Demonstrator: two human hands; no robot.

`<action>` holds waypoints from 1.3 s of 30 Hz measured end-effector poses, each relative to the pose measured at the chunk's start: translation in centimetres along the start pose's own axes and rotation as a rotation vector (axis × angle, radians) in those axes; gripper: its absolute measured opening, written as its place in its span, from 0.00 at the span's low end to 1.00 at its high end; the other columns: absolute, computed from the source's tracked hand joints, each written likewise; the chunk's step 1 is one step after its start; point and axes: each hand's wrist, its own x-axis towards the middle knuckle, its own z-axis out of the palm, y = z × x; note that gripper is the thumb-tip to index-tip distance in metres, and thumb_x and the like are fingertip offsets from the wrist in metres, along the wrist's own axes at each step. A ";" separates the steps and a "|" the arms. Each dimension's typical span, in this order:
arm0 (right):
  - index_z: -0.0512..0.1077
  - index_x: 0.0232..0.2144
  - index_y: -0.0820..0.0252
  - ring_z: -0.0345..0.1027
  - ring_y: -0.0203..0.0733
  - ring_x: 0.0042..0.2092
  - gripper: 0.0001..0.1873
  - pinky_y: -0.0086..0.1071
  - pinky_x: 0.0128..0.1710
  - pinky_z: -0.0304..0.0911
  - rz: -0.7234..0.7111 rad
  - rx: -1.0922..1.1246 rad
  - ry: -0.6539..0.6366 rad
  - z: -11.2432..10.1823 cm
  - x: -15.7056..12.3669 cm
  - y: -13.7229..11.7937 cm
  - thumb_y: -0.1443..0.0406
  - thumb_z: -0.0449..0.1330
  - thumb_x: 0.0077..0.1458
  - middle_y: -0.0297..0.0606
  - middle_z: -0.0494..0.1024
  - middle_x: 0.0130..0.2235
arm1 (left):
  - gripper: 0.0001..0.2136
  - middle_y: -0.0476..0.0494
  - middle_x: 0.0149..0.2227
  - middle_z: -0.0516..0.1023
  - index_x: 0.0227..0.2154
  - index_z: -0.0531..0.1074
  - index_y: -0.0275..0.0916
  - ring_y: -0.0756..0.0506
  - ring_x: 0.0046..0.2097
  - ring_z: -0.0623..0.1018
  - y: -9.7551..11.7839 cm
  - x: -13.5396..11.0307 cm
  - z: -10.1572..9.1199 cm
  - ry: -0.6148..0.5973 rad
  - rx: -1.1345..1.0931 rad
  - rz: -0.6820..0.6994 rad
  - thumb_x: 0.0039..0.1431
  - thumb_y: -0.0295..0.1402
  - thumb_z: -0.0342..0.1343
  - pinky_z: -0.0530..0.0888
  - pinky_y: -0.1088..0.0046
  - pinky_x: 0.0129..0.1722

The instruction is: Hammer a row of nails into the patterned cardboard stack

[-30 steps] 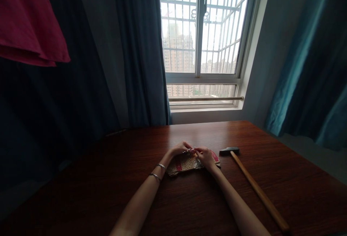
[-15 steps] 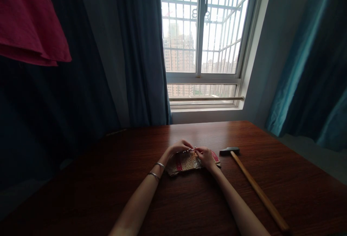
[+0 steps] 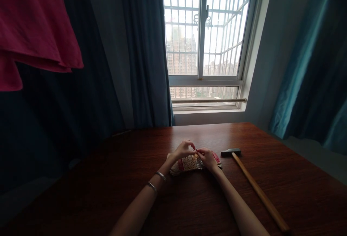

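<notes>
A flat cream piece with dark dots and red bands (image 3: 189, 163) lies on the table under both hands. My left hand (image 3: 184, 149) arches over its far left edge, thumb and fingertips brought together near the middle. My right hand (image 3: 207, 157) rests over the right part, with thumb and finger pinched at the same spot. Between the fingertips of the two hands shows a tiny pale thing, too small to name. Right of my right hand lies a hammer (image 3: 252, 181), its dark head away from me and its wooden handle towards me.
The brown wooden table (image 3: 108, 192) reaches to the wall below a barred window (image 3: 200, 47). Blue curtains (image 3: 148, 55) hang on both sides. A pink cloth (image 3: 40, 29) hangs at the upper left.
My left hand's fingers have lifted and arched more, and the row of small white tips seen beside them is now mostly covered. My right hand stays pinched. The view has shifted slightly.
</notes>
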 end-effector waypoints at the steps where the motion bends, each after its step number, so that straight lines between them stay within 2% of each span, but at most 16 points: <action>1: 0.78 0.31 0.58 0.70 0.40 0.31 0.13 0.30 0.33 0.63 0.004 0.003 -0.003 0.0 0.0 0.0 0.63 0.54 0.51 0.40 0.78 0.31 | 0.11 0.45 0.32 0.74 0.28 0.77 0.38 0.46 0.36 0.71 0.1 0.0 0.2 0.011 0.015 -0.004 0.44 0.40 0.60 0.65 0.74 0.37; 7: 0.78 0.31 0.58 0.70 0.40 0.31 0.12 0.29 0.33 0.62 0.009 0.005 -0.012 0.0 0.0 0.1 0.62 0.55 0.51 0.40 0.78 0.31 | 0.13 0.45 0.31 0.73 0.28 0.77 0.38 0.46 0.35 0.71 0.0 0.1 0.9 0.044 0.033 0.013 0.44 0.43 0.60 0.64 0.74 0.35; 18: 0.78 0.32 0.59 0.69 0.37 0.32 0.13 0.27 0.34 0.61 0.020 -0.044 -0.057 0.0 0.0 0.5 0.62 0.54 0.52 0.39 0.78 0.32 | 0.12 0.47 0.30 0.74 0.29 0.76 0.37 0.48 0.34 0.71 -0.9 -0.1 2.0 0.052 0.004 0.028 0.46 0.40 0.60 0.65 0.75 0.36; 32: 0.78 0.29 0.59 0.68 0.37 0.31 0.12 0.27 0.33 0.60 0.021 -0.057 -0.071 0.0 -0.1 0.3 0.64 0.53 0.51 0.38 0.78 0.32 | 0.10 0.46 0.31 0.73 0.28 0.75 0.37 0.47 0.34 0.71 -0.4 -0.1 2.1 0.095 -0.034 0.022 0.47 0.39 0.59 0.65 0.75 0.35; 39: 0.78 0.31 0.58 0.68 0.36 0.31 0.13 0.26 0.34 0.60 0.019 -0.064 -0.075 -0.2 -0.2 0.2 0.65 0.53 0.51 0.38 0.77 0.32 | 0.12 0.46 0.30 0.73 0.28 0.76 0.38 0.47 0.34 0.71 -0.6 -0.2 2.1 0.090 -0.041 0.010 0.46 0.42 0.59 0.65 0.75 0.34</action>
